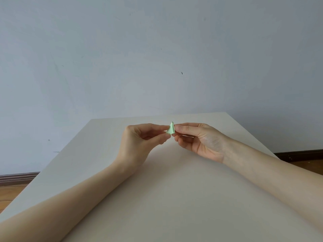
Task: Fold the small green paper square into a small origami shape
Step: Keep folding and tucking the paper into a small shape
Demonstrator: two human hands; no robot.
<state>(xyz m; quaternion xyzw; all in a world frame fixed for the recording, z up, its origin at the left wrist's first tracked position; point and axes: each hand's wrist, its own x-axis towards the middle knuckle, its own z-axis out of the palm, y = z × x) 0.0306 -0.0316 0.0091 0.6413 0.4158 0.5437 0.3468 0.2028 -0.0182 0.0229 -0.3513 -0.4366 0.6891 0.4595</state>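
The green paper (171, 128) is folded into a small pointed triangle, tip up, held in the air above the far part of the table. My left hand (139, 139) pinches its left lower edge between thumb and forefinger. My right hand (197, 138) pinches its right edge with thumb and forefinger, the other fingers curled under. Fingertips hide the lower corners of the paper.
A plain white table (166, 189) fills the lower view, its far edge just beyond the hands. Behind it rises a pale grey wall (157, 58). Wooden floor (10, 191) and dark skirting show at both sides.
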